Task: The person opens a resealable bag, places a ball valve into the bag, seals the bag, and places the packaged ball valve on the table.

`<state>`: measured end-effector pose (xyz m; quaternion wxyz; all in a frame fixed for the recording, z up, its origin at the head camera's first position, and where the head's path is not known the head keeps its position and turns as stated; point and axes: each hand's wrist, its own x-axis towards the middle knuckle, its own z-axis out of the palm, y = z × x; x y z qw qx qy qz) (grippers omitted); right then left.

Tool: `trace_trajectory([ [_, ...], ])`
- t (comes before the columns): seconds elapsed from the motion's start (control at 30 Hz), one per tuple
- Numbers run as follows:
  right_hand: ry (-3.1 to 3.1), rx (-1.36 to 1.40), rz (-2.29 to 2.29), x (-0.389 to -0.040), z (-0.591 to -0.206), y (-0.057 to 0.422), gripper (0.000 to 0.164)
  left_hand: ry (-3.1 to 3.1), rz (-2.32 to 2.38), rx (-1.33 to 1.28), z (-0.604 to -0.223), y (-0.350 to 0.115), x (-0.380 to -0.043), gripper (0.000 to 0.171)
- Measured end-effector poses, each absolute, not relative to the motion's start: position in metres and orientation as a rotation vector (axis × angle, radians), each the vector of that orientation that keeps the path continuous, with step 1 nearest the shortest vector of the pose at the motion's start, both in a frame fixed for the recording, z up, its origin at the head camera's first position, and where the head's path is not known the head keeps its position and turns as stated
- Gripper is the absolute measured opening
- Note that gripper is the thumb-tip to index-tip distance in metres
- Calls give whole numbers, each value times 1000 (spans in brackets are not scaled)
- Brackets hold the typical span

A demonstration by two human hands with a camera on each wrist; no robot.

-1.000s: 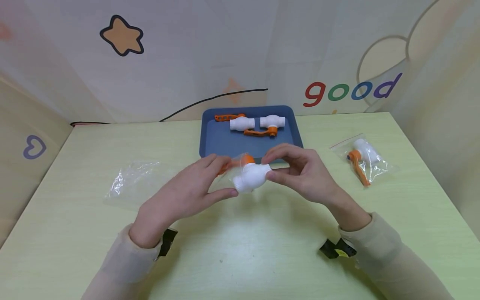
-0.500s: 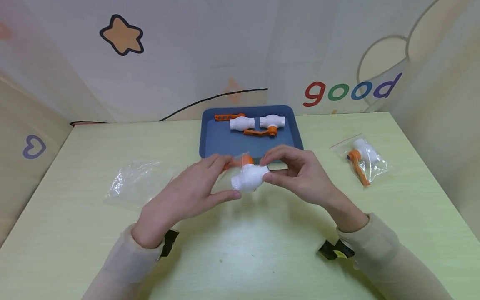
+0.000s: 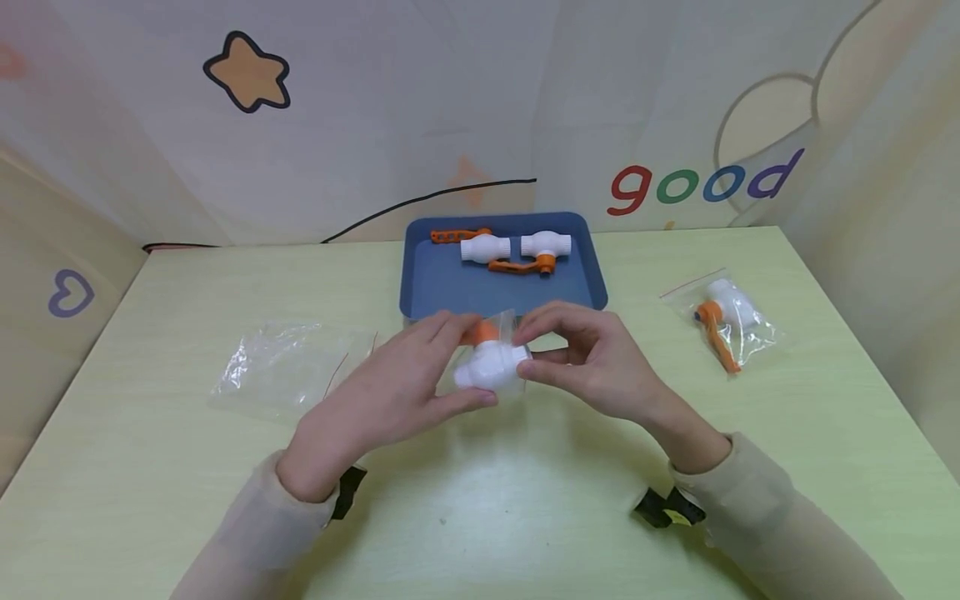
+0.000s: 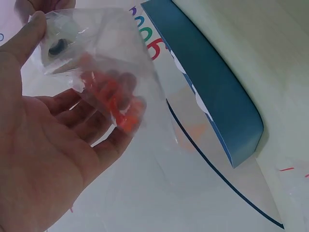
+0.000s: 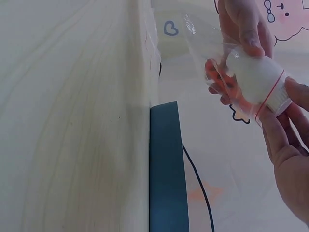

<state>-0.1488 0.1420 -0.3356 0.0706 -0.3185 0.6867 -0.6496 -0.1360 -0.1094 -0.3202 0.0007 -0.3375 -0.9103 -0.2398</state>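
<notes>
A white ball valve (image 3: 489,367) with an orange lever handle (image 4: 113,99) is held above the table, inside a clear zip bag (image 3: 507,323). My left hand (image 3: 393,379) grips it through the film, thumb along the white body and fingers at the handle. At the opposite end, my right hand (image 3: 600,367) pinches the valve's ribbed end at the bag's mouth. The red zip line (image 5: 270,94) crosses the valve near that end in the right wrist view, the ribbed tip lying beyond it. Loose film spreads past the handle in the left wrist view.
Behind the hands, a blue tray (image 3: 450,292) holds two unbagged valves, a left one (image 3: 486,248) and a right one (image 3: 546,243). Another bagged valve (image 3: 731,312) lies at the right. Flat clear bags (image 3: 277,367) lie at the left, partly under the left forearm.
Both hands have come closer together and slightly nearer the body, the left shifting right and the right shifting left. More bag film now shows around the valve's right end.
</notes>
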Motion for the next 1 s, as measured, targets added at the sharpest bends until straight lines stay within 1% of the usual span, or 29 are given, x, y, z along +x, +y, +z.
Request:
trace_trajectory([
  [0.43, 2050, -971, -1934, -148, -334, 143, 28, -2730, -778, -1025, -320, -103, -134, 80],
  [0.67, 2073, -926, -1895, -147, -332, 144, 30, -2693, -854, -1018, -320, -103, -132, 71],
  [0.83, 2165, -947, -1826, -146, -328, 146, 31, -2675, -845, -971, -319, -103, -133, 65],
  [1.0, 2288, -980, -1811, -146, -325, 147, 24, -2649, -828, -935, -318, -106, -135, 63],
])
